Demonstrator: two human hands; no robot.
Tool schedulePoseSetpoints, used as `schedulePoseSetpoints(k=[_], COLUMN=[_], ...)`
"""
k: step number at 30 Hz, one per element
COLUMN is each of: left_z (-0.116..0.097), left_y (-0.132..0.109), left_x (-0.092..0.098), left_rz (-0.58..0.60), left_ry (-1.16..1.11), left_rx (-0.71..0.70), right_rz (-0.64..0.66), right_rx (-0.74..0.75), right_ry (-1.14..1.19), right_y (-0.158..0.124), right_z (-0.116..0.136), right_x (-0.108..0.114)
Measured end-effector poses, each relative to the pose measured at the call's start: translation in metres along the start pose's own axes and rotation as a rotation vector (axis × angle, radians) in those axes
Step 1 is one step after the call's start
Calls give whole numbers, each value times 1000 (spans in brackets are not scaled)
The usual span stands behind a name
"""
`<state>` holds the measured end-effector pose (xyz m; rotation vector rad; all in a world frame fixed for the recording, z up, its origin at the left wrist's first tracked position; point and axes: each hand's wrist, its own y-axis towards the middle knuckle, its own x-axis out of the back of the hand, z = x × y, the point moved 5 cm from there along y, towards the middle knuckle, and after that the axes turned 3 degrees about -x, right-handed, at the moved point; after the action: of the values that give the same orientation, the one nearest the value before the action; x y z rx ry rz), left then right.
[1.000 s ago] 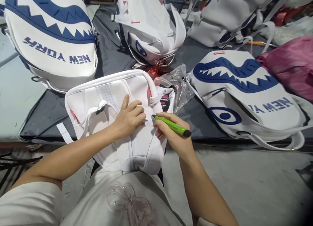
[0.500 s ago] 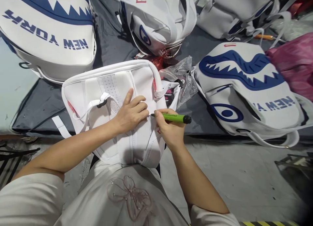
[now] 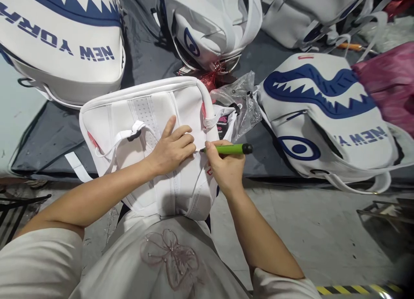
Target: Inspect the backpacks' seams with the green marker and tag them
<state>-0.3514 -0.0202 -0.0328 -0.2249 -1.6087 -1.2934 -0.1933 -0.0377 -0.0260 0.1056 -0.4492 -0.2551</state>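
Note:
A white backpack (image 3: pixel 190 105) lies in front of me against my lap, its strap side up. Pressed on its panel is my left hand (image 3: pixel 173 148), thumb stretched away and the other fingers slightly bent. Just to the right, my right hand (image 3: pixel 224 167) pinches a green marker (image 3: pixel 231 149) with a black end. The marker's dark tip points left, close to my left fingertips, at the backpack's surface; whether it touches is too small to tell. A white strap with a black buckle (image 3: pixel 134 136) loops over the backpack left of my left hand.
A white backpack with blue teeth and an eye (image 3: pixel 326 92) lies at right. Another with "NEW YORK" lettering (image 3: pixel 64 66) is at upper left, and more stand behind. Clear plastic wrap (image 3: pixel 247 101) and a pink bag (image 3: pixel 388 83) lie on the dark-covered table (image 3: pixel 142 49).
Both hands stay almost in place on the backpack, with the marker still in my right hand. The whole view has shifted slightly.

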Motion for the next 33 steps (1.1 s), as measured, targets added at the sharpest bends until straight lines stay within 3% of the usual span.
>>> schedulePoseSetpoints(k=[7, 11, 17, 28, 33], left_z=[-3, -3, -3, -6, -7], left_y=[6, 4, 3, 1, 0], left_x=[14, 10, 7, 7, 6], left_rz=[40, -4, 21, -38, -64], left_ry=[24, -39, -66, -121, -154], left_rx=[21, 46, 64, 100, 113], right_rz=[22, 69, 108, 105, 58], right_rx=[-31, -68, -56, -38, 21], right_ry=[-29, -68, -40, -10, -150], right_y=[-2, -2, -1, 0, 0], right_z=[-1, -4, -5, -2, 1], right_x=[0, -2, -2, -3, -3])
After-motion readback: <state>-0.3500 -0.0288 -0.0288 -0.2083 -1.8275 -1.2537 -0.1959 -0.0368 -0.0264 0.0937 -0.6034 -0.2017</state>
